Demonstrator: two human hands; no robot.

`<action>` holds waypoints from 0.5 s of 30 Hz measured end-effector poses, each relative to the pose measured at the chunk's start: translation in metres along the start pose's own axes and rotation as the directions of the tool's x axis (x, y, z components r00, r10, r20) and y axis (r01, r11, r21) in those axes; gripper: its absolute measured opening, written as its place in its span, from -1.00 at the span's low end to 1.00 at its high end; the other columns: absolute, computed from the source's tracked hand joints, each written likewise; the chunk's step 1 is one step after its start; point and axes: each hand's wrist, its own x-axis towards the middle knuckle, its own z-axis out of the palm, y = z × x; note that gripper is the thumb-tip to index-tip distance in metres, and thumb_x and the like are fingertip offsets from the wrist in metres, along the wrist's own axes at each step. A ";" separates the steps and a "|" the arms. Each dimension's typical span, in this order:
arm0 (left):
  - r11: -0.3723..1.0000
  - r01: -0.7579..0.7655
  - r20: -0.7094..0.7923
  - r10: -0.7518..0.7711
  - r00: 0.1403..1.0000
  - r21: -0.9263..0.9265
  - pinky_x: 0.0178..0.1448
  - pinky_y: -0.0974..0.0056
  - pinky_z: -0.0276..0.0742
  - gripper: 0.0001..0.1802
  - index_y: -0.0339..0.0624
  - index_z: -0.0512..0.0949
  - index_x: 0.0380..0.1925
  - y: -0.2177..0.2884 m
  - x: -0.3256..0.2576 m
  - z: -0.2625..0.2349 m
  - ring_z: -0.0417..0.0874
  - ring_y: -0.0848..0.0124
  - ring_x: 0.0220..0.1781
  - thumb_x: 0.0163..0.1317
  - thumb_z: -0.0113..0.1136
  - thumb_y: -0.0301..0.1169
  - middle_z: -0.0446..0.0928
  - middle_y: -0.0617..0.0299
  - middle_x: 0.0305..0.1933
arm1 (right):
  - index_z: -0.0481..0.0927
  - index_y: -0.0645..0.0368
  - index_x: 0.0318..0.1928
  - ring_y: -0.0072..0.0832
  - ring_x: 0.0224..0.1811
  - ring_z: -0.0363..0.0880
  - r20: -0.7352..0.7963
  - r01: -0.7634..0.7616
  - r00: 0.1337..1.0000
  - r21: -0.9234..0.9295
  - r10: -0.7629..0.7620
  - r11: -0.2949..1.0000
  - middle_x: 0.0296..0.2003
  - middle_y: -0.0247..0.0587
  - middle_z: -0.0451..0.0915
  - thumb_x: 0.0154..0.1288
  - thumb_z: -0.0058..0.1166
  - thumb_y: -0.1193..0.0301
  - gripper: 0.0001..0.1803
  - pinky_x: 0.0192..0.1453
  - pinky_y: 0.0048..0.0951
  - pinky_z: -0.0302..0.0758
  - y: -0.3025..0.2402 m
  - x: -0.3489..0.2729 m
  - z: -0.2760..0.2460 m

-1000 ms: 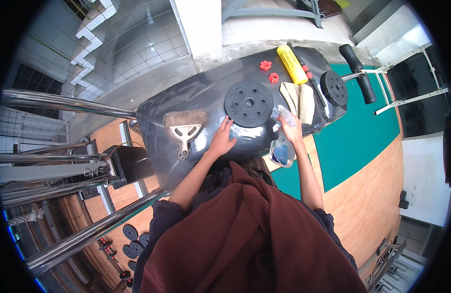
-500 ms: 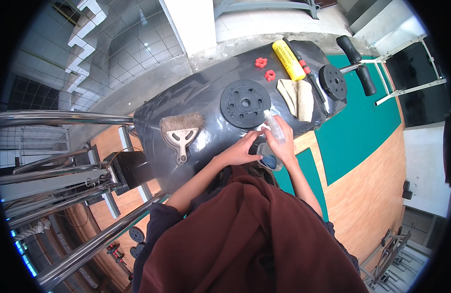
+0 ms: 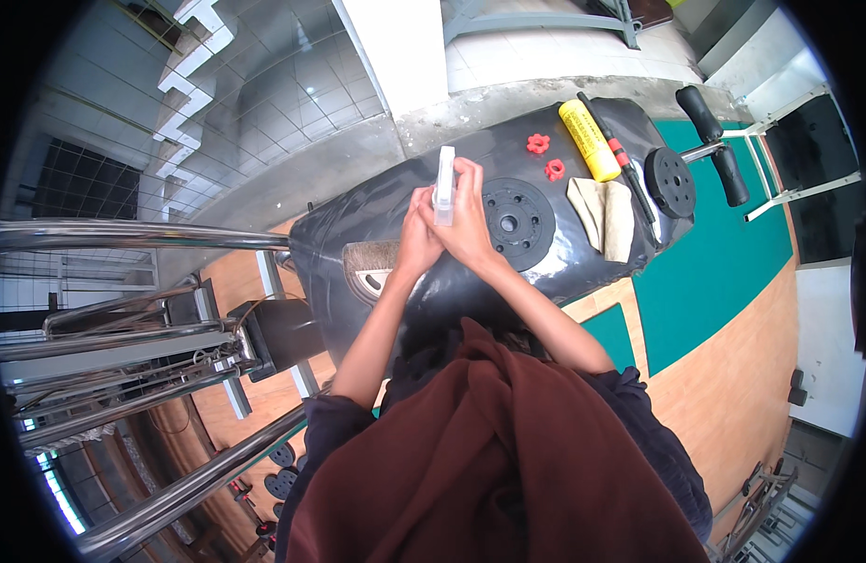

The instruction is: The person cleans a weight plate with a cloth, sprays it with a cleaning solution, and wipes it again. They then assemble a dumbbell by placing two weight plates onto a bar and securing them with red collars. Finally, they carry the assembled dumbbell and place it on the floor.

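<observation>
In the head view, a black worktop lies in front of the person. The two hands are close together above it, with a see-through spray bottle between them. The right hand is wrapped around the bottle. The left hand is up against its other side, but some fingers are hidden, so I cannot tell how it grips. The top of the bottle is long and thin and points away from the person.

A round black weight plate lies flat on the worktop, just to the right of the hands. The right hand is nearer to it. A brush lies by the left arm, partly covered. Past the plate, on the right, is a pale folded cloth.
</observation>
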 end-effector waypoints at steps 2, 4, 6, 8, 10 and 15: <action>1.000 0.016 0.063 -0.016 0.998 0.007 -0.01 0.19 0.39 -0.51 -0.33 0.38 -0.08 -0.012 0.005 -0.011 0.47 0.11 -0.06 -0.11 0.19 -0.53 0.38 0.04 -0.13 | 0.11 0.32 0.09 -0.03 0.08 0.26 0.182 -0.032 0.983 0.032 0.025 0.999 0.07 0.07 0.10 -0.11 0.25 0.44 -0.24 0.12 -0.22 0.31 0.002 0.005 -0.001; 0.999 0.030 0.059 -0.028 0.998 -0.030 -0.05 0.20 0.39 -0.47 -0.31 0.39 -0.12 -0.022 0.008 -0.015 0.47 0.15 -0.11 -0.19 0.31 -0.49 0.38 0.09 -0.18 | 0.06 0.20 0.20 -0.05 0.17 0.19 0.303 -0.010 0.953 0.059 -0.008 0.998 0.14 0.03 0.05 -0.14 0.28 0.41 -0.12 0.19 -0.20 0.29 0.007 0.004 -0.012; 0.994 0.107 0.100 -0.103 0.990 -0.031 -0.05 0.21 0.39 -0.42 -0.31 0.39 -0.13 -0.028 0.003 -0.014 0.46 0.17 -0.13 -0.24 0.36 -0.47 0.37 0.10 -0.20 | 0.04 0.11 0.25 -0.08 0.20 0.17 0.369 0.001 0.929 0.039 -0.016 0.999 0.17 0.01 0.02 -0.15 0.31 0.38 -0.06 0.20 -0.19 0.28 0.016 -0.005 -0.030; 0.989 0.137 0.104 -0.132 0.986 -0.051 -0.04 0.24 0.37 -0.35 -0.30 0.39 -0.11 -0.034 0.000 -0.013 0.45 0.22 -0.14 -0.31 0.43 -0.43 0.36 0.12 -0.20 | 0.11 0.02 0.26 -0.20 0.28 0.10 0.317 -0.220 0.929 0.058 0.191 0.974 0.24 -0.11 0.02 -0.04 0.29 0.35 -0.15 0.24 -0.18 0.24 0.031 -0.019 -0.051; 0.983 0.130 0.083 -0.120 0.989 -0.126 -0.02 0.25 0.36 -0.36 -0.29 0.40 -0.11 -0.037 -0.004 -0.011 0.45 0.24 -0.13 -0.30 0.43 -0.43 0.36 0.13 -0.20 | 0.18 0.04 0.22 -0.23 0.28 0.11 0.231 -0.369 0.912 0.097 0.340 0.924 0.23 -0.12 0.08 0.03 0.24 0.36 -0.26 0.22 -0.19 0.26 0.052 -0.036 -0.074; 0.946 0.297 0.238 -0.261 0.935 -0.128 0.20 0.25 0.22 -0.22 -0.22 0.26 0.10 -0.045 -0.004 -0.012 0.36 0.31 0.14 -0.21 0.37 -0.49 0.37 0.17 0.10 | 0.28 0.15 0.11 -0.16 0.20 0.17 -0.119 -0.426 0.900 -0.434 0.418 0.794 0.06 -0.04 0.28 0.01 0.22 0.36 -0.38 0.19 -0.25 0.24 0.108 -0.062 -0.151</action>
